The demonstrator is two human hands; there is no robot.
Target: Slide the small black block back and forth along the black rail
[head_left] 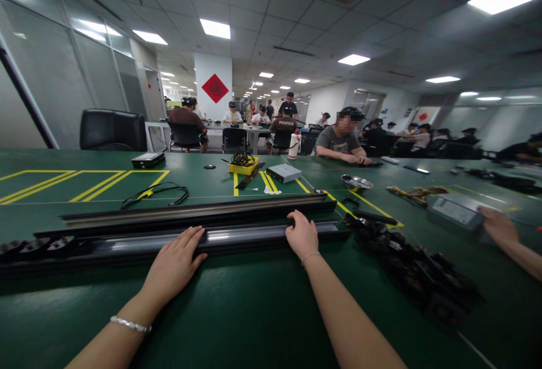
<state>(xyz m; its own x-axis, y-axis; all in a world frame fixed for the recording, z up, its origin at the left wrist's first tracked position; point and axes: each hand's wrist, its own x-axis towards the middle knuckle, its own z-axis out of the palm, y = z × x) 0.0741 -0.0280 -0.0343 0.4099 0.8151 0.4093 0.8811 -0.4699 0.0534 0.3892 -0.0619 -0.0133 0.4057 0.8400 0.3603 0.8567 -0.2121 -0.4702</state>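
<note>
A long black rail (245,235) with a shiny, trough-like inner face lies across the green table in front of me. My left hand (175,259) rests over its middle, fingers stretched out and thumb apart. Toward the rail's right end, my right hand (302,234) has its fingers bent over it; the fingertips are partly hidden. Several black pieces with small metal tops (61,246) sit along the left part of the rail. Just behind it lies a second long dark rail (203,211).
To the right lies a pile of black parts (410,261). Another person's hand (499,225) touches a grey metal box (455,211). Farther back are a cable (158,189), a yellow tray (243,166), a grey drive (283,173) and a metal bowl (357,182). A person sits opposite.
</note>
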